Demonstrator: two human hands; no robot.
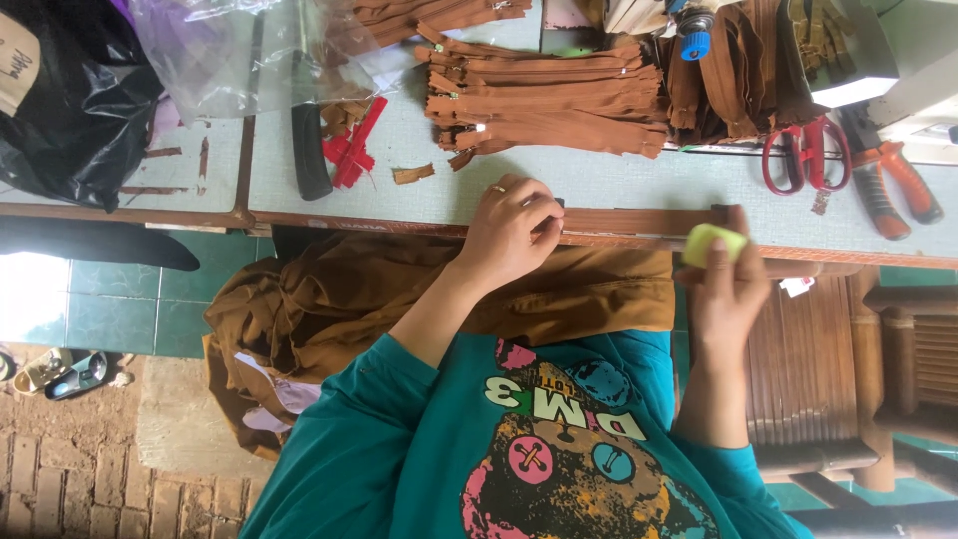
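A long brown zipper [639,222] lies along the near edge of the pale table [619,180]. My left hand [511,235], a ring on one finger, pinches one end of it with closed fingers. My right hand [726,284] holds a small yellow-green block [711,243] against the zipper's other end. A brown garment [399,299] is bunched on my lap below the table edge.
A stack of brown zippers [544,95] lies further back on the table, with more zippers [728,75] to its right. Red-handled scissors [806,155] and orange-handled pliers [898,185] rest at right. Red scraps [354,145], a black bar [309,155] and plastic bags [80,100] are at left. A wooden chair [858,359] stands at right.
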